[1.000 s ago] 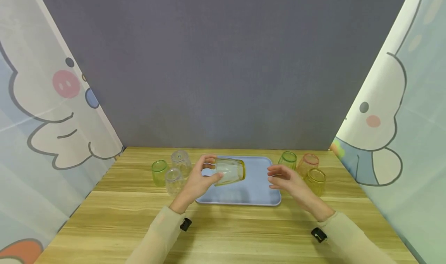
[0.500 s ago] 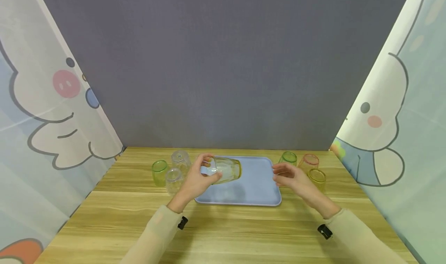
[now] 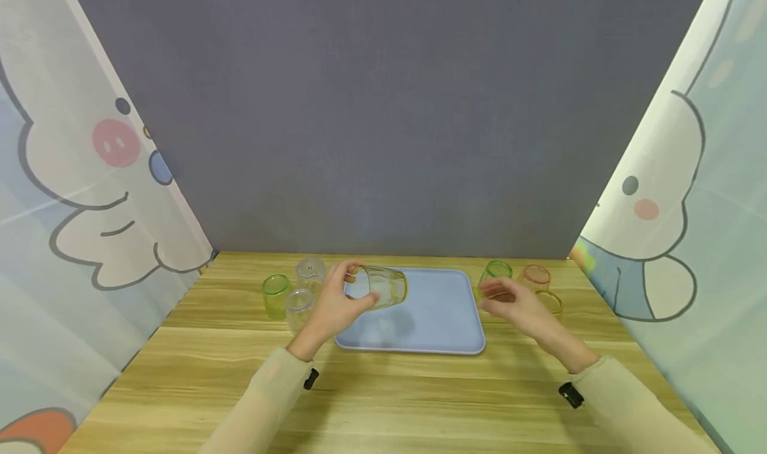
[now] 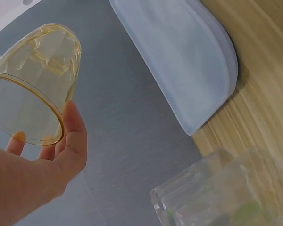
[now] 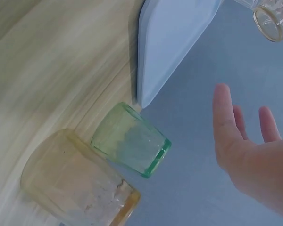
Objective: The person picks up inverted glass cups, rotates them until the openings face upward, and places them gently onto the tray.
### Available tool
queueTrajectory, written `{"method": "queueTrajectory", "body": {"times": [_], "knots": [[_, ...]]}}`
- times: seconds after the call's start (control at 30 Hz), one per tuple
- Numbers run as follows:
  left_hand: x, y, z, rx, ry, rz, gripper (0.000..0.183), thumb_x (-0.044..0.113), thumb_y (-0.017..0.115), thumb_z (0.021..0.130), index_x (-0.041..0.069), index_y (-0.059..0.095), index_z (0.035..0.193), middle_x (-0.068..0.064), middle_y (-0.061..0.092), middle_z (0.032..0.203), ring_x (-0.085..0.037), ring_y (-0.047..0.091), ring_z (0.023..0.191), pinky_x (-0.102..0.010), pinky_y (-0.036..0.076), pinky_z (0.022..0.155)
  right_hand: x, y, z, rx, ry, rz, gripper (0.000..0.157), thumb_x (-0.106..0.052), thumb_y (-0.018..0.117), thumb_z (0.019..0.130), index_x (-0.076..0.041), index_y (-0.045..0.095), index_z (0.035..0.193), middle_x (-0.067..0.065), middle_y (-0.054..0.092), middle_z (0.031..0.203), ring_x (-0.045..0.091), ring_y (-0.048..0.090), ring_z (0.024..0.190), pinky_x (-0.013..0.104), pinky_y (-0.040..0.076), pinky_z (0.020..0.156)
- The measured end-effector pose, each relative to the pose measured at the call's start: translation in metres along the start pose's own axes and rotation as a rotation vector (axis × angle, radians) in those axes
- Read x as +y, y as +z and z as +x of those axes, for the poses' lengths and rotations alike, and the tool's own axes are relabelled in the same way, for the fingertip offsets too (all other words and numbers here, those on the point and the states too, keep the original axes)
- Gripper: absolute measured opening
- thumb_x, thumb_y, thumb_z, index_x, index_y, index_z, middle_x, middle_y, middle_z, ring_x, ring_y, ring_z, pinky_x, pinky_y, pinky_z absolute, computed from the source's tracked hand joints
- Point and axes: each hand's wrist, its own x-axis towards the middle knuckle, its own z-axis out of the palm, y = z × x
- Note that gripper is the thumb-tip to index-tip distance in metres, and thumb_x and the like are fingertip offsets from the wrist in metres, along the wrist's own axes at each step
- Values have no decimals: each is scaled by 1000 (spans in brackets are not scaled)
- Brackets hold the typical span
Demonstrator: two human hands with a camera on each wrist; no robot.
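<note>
In my left hand (image 3: pixel 335 305) a pale yellow glass tumbler (image 3: pixel 389 286) is held on its side above the light blue tray (image 3: pixel 437 321). Thumb and fingers grip it near the rim, which faces the palm; the thick base points right. The left wrist view shows the fingers curled round the tumbler (image 4: pixel 47 61). My right hand (image 3: pixel 524 307) hovers past the tray's right edge with nothing in it, fingers slightly bent and apart. It partly covers a green tumbler (image 3: pixel 497 269) and another yellow tumbler (image 3: pixel 551 301) in the head view.
A pink tumbler (image 3: pixel 536 275) stands behind the right hand. Left of the tray are a green tumbler (image 3: pixel 276 299) and two clear tumblers, one behind (image 3: pixel 310 272) and one in front (image 3: pixel 298 311). Right-side tumblers are base up. A grey panel (image 3: pixel 383 121) rises behind the wooden table (image 3: pixel 383 401).
My left hand has drawn slightly left with the yellow tumbler, whose base end has swung a little upward. The right hand has moved right, away from it, over the tumblers there.
</note>
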Motion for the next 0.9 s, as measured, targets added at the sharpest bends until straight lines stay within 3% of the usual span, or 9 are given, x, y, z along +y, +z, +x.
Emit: {"method": "queueTrajectory", "body": {"times": [0.13,0.23,0.4,0.67,0.9], "knots": [[0,2,3,8,20,79,66,30,80,80,12,55,139,-10,51,132,-30,49,118,-45,49,87,-2,-4,-3,-23,4,31,43,-18,68,98,4,55,133,21,60,127,28,63,109,39,57,88],[1,4,5,8,22,128,67,34,80,80,15,55,139,-10,50,134,-27,49,119,-51,47,92,-3,-5,-4,-32,3,42,43,-16,67,99,5,54,134,21,60,126,27,63,108,35,58,86],[2,6,6,-1,3,164,67,36,79,79,19,55,139,-5,49,131,-30,50,121,-53,47,95,-1,-7,-5,-22,5,29,44,-18,68,98,4,55,134,21,61,125,27,63,107,33,58,83],[1,7,8,-3,17,204,64,36,79,79,22,55,136,-3,50,129,-25,50,117,-50,46,94,0,-11,-7,9,14,-88,41,-19,71,96,2,60,129,17,65,121,31,63,107,39,58,83],[2,7,15,-22,51,258,63,36,78,77,21,56,135,-11,51,131,-27,52,112,-48,48,91,0,-17,-5,30,-24,-230,37,-20,73,94,-1,64,123,14,66,116,32,63,105,40,53,84]]}}
